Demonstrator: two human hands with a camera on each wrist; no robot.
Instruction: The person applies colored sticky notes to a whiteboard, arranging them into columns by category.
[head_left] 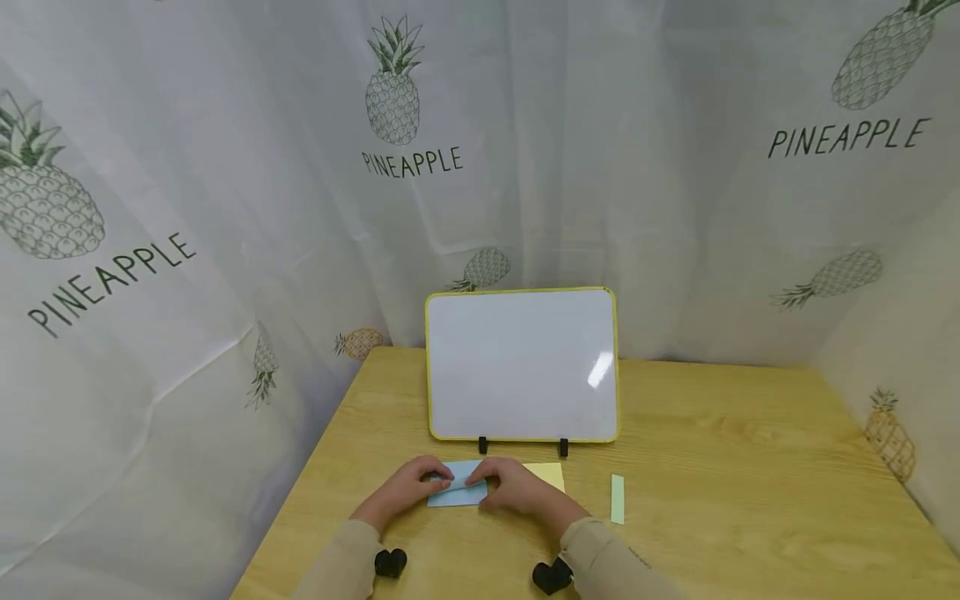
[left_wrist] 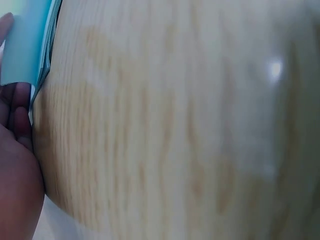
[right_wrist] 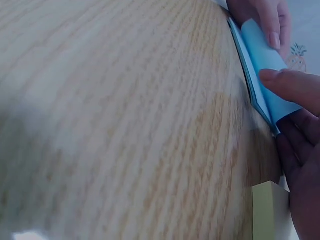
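Note:
A pad of light blue paper (head_left: 459,498) lies on the table in front of the whiteboard, its top sheet (right_wrist: 265,55) bent up into a curl. My left hand (head_left: 410,486) pinches this sheet at its left end, thumb on top. At the other end my right hand (head_left: 517,486) pinches the same sheet, with the thumb (right_wrist: 290,86) pressed on the curl and fingers beneath. In the left wrist view the blue sheet (left_wrist: 22,47) and several page edges show at the far left. Whether the sheet is still joined to the pad is hidden.
A yellow pad (head_left: 550,475) sits just behind my right hand, partly covered by it. Farther right lies a narrow pale green strip (head_left: 617,500). The yellow-framed whiteboard (head_left: 521,367) stands on black feet at the back. Pineapple-print curtains (head_left: 600,183) surround the wooden table (head_left: 750,483).

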